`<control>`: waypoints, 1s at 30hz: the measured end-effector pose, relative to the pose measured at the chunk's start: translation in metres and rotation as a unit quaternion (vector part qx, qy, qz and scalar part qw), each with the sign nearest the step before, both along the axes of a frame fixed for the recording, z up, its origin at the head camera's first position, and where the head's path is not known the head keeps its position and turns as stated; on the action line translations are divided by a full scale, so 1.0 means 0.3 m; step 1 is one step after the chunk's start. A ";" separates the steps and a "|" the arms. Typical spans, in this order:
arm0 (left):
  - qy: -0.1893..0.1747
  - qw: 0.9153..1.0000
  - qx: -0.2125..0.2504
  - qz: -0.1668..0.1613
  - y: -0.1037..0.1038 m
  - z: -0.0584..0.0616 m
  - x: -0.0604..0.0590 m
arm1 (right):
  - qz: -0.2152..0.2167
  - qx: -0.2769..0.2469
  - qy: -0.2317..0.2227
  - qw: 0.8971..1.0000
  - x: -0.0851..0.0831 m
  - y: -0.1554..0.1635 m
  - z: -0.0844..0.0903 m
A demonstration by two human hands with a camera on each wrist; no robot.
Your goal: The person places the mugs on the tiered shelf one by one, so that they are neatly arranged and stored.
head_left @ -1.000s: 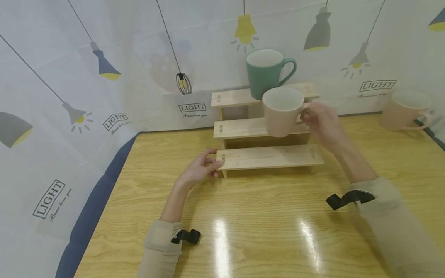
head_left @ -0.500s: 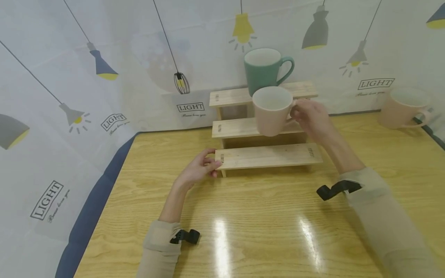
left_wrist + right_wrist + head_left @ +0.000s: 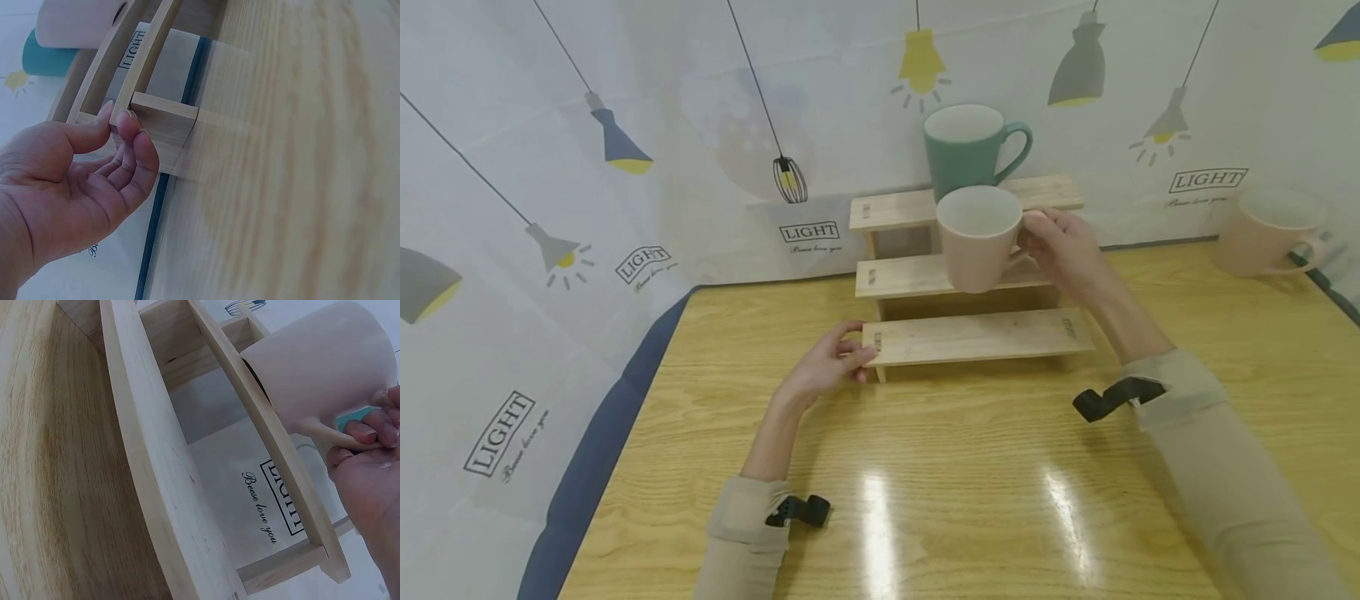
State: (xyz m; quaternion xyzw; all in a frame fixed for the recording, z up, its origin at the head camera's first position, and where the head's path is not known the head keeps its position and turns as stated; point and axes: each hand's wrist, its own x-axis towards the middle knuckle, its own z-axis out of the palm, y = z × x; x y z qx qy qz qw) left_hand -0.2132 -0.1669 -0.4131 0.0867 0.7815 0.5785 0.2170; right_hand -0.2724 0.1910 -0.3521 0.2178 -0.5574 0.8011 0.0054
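Two grips: right hand (image 3: 1063,250) round pink mug (image 3: 976,237) handle

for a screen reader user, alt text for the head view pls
A right hand holds a pink mug by its handle over the middle step of a wooden stepped rack; the left hand grips the bottom step's end.

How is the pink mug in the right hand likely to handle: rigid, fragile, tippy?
The pink mug looks like glazed ceramic, so probably rigid, smooth and breakable if dropped. The right hand grips only its handle, so it may swing. It tapers toward the base, so it might tip more easily on the narrow wooden step shelf.
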 end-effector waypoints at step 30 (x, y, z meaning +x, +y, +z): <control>-0.002 1.000 0.012 0.000 -0.003 -0.003 -0.001 | 0.000 0.031 -0.010 0.999 -0.007 0.035 0.008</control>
